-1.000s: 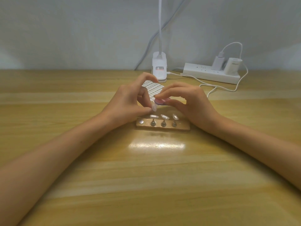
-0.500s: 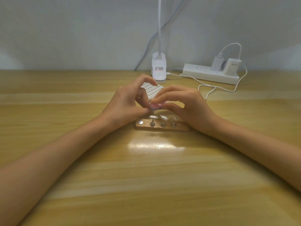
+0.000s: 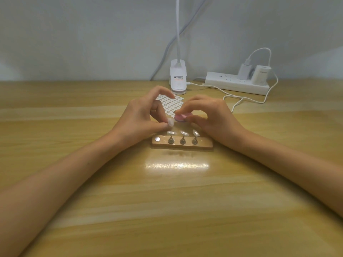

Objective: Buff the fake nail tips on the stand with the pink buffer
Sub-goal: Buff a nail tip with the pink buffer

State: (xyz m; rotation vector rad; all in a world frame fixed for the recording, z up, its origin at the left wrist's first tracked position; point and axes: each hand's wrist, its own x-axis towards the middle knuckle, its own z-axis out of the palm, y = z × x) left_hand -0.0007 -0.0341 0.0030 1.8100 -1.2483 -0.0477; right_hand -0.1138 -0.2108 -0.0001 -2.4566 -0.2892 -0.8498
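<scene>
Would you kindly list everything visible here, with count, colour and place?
Table: one, light wood, fills the foreground.
Stand: one, wooden, centre; leftmost silver spot bare.
Nail tips on stand: three, whitish, on metal posts.
Held nail tip: one, whitish, above the stand.
Pink buffer: one, beside the held tip.
Sticker sheet: one, white, behind the hands.
Clip lamp: one, white, back centre.
Power strip: one, white, back right, two plugs in.
Left hand: pinches the held tip.
Right hand: grips the buffer.
</scene>
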